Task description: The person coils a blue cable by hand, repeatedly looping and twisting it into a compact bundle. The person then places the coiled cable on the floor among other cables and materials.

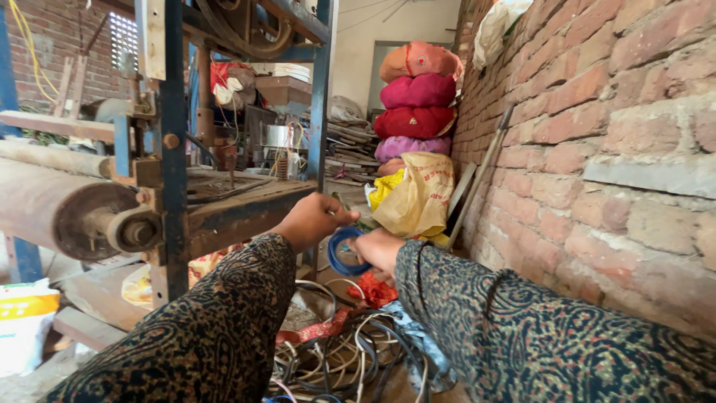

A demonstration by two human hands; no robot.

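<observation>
Head view: yellow plastic bag (418, 198) at 12 o'clock from the hands, bulging, contents not visible; it leans at the foot of a stack of cloth bundles (418, 101) in orange, pink, red and purple against the brick wall (597, 149). White sack (22, 325) at far 9 o'clock, contents hidden. Left hand (313, 220) has fingers curled together, thumb and fingertips pinched at the top edge of a blue ring (344, 254), looks like a coil of blue wire or tape. Right hand (380, 250) sits at 3 o'clock of the ring, fingers folded around its right side; exact grip is partly hidden behind the ring. The ring hangs between the two hands, touching both, roughly upright, open side facing the camera. At 6 o'clock below it: red cloth scrap (373, 289), red ribbon (317, 330) and a tangle of cables (350, 362) on the floor. Blue metal machine frame (175, 149) with a rusty roller (67, 213) at 9 to 10 o'clock.
</observation>
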